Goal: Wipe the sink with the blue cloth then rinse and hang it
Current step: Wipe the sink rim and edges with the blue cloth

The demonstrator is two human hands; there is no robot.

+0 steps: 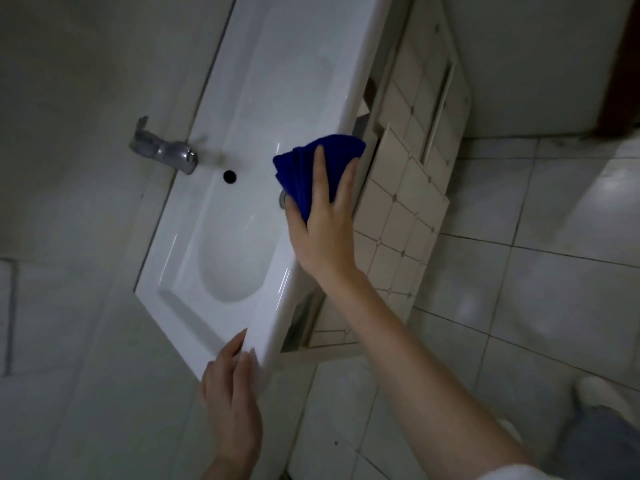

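Head view, tilted: the white sink [242,140] runs its long axis from lower left to upper right. The faucet [166,150] sits on the far side and points across the basin toward the overflow hole [229,176].

The blue cloth [301,168] is folded in layers and lies against the basin's near wall and front rim, partly covering the drain [283,199]. Its long axis follows my fingers [320,174], aimed up the frame.

My right hand [322,237] presses the cloth flat, fingers straight and slightly spread. My left hand [232,393] rests on the sink's near corner with relaxed fingers, holding nothing. Grey floor tiles [519,306] lie to the right.
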